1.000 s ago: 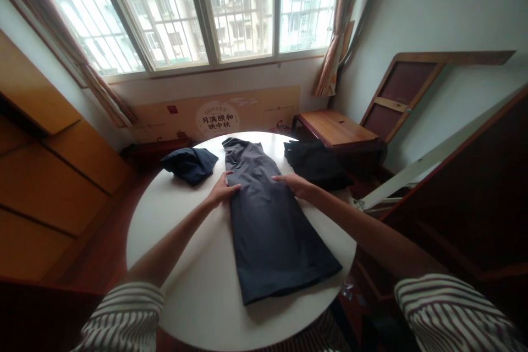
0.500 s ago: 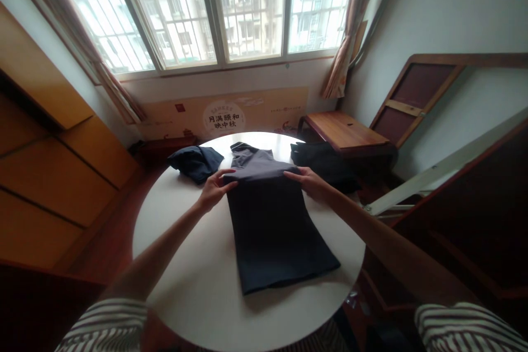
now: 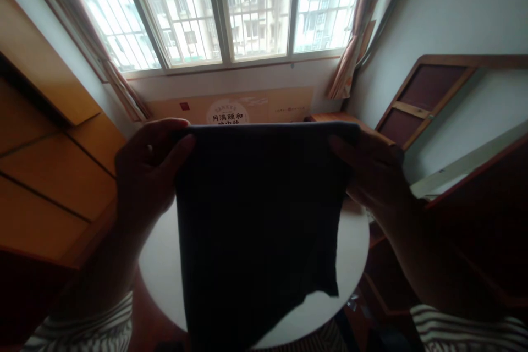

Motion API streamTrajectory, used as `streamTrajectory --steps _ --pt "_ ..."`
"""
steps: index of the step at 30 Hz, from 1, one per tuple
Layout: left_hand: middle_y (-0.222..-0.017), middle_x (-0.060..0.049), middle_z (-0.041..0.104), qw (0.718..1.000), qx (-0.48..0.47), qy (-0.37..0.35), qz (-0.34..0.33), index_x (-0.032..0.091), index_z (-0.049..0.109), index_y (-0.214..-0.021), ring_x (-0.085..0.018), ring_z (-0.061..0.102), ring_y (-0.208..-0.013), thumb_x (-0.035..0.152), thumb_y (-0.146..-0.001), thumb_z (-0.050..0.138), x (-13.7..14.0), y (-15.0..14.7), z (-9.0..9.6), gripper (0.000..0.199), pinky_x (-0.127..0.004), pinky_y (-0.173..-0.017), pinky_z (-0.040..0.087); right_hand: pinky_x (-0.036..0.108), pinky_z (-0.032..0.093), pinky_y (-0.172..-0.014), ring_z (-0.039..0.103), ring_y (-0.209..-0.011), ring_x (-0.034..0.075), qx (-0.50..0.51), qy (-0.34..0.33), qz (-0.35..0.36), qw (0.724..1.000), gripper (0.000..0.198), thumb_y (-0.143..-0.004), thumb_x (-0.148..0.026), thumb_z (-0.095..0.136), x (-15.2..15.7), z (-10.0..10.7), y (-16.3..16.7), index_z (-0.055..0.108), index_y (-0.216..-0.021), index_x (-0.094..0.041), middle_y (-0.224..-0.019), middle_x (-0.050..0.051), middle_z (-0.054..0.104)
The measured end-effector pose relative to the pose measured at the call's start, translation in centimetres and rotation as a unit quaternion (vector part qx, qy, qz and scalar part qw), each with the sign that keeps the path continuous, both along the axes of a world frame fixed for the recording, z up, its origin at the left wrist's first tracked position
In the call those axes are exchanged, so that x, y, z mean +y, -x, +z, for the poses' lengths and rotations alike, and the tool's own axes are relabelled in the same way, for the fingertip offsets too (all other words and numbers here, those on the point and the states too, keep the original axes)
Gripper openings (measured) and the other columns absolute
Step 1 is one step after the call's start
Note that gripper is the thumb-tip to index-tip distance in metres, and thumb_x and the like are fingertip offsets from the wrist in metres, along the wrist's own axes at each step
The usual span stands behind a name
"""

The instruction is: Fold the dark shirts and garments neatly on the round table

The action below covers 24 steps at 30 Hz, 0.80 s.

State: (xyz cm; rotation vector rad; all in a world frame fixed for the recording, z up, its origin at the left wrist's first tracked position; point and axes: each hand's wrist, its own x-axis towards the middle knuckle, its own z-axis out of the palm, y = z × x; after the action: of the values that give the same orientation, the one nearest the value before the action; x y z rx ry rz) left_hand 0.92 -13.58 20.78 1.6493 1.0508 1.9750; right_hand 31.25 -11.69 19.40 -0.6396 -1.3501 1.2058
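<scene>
A dark garment [image 3: 259,203] hangs in front of me, lifted off the round white table [image 3: 159,264] and held up by its folded top edge. My left hand [image 3: 152,159] pinches the upper left corner, thumb on the near side and fingers behind. At the upper right corner my right hand [image 3: 367,162] grips the cloth in the same way. The fold is stretched nearly straight between both hands. Its lower edge slants and looks uneven, and its lower left part runs out of view. Whether it is a shirt or something else I cannot tell.
The raised cloth hides most of the table. Beyond it is a wall banner [image 3: 284,104] under a barred window [image 3: 256,5]. A wooden cabinet [image 3: 45,148] stands on the left. A wooden frame [image 3: 412,110] with dark panels leans on the right.
Both hands have raised the garment from the tabletop and brought it closer to me. It now covers the two dark cloth items seen earlier at the table's far side.
</scene>
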Motion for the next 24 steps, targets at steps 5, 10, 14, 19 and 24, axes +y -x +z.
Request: streamTrajectory --steps 5,10,14,19,24 --pt "-0.093 -0.005 0.072 0.977 -0.038 0.193 -0.088 0.017 0.066 -0.107 -0.013 0.067 -0.071 0.033 -0.076 0.080 7.2 1.0 -5.7 0.038 -0.023 -0.060 0.055 0.026 0.058 -0.065 0.066 -0.069 0.014 -0.053 0.146 0.032 0.987 0.029 -0.081 -0.037 0.075 5.8 -5.3 1.6 0.064 -0.102 -0.020 -0.085 0.003 0.070" --pt "-0.109 -0.017 0.069 0.927 0.097 0.358 0.054 0.010 0.063 -0.113 -0.024 0.069 -0.094 0.028 -0.077 0.075 11.6 3.2 -15.4 0.042 -0.035 -0.078 0.057 0.027 0.055 -0.069 0.068 -0.074 0.019 -0.269 0.277 -0.063 0.920 0.039 -0.077 -0.029 0.079 11.0 -13.4 2.3 0.062 -0.108 -0.013 -0.085 0.008 0.070" --pt "-0.121 -0.018 0.065 0.915 0.254 0.308 0.057 0.012 0.063 -0.116 -0.029 0.065 -0.106 0.029 -0.088 0.063 9.2 3.9 -18.8 0.033 -0.040 -0.082 0.057 0.038 0.052 -0.092 0.068 -0.100 0.027 -0.429 0.086 -0.176 0.882 0.044 -0.082 -0.024 0.073 11.1 -16.5 1.7 0.059 -0.121 -0.010 -0.109 0.017 0.069" --pt "-0.125 -0.013 0.063 0.872 0.458 0.148 -0.090 0.021 0.062 -0.124 -0.027 0.059 -0.118 0.036 -0.094 0.059 2.5 2.8 -17.9 0.033 -0.045 -0.101 0.051 0.045 0.045 -0.106 0.059 -0.121 0.029 -0.491 -0.205 -0.061 0.844 0.037 -0.096 -0.033 0.056 5.8 -16.9 2.7 0.060 -0.127 -0.014 -0.127 0.017 0.063" --pt "-0.119 -0.012 0.063 0.806 0.563 0.056 -0.172 0.023 0.060 -0.129 -0.024 0.062 -0.105 0.029 -0.093 0.063 -1.5 3.3 -17.6 0.037 -0.039 -0.089 0.058 0.048 0.046 -0.107 0.052 -0.131 0.033 -0.532 -0.322 0.093 0.777 0.058 -0.090 -0.047 0.064 -0.8 -17.4 3.6 0.055 -0.136 -0.012 -0.140 0.020 0.057"
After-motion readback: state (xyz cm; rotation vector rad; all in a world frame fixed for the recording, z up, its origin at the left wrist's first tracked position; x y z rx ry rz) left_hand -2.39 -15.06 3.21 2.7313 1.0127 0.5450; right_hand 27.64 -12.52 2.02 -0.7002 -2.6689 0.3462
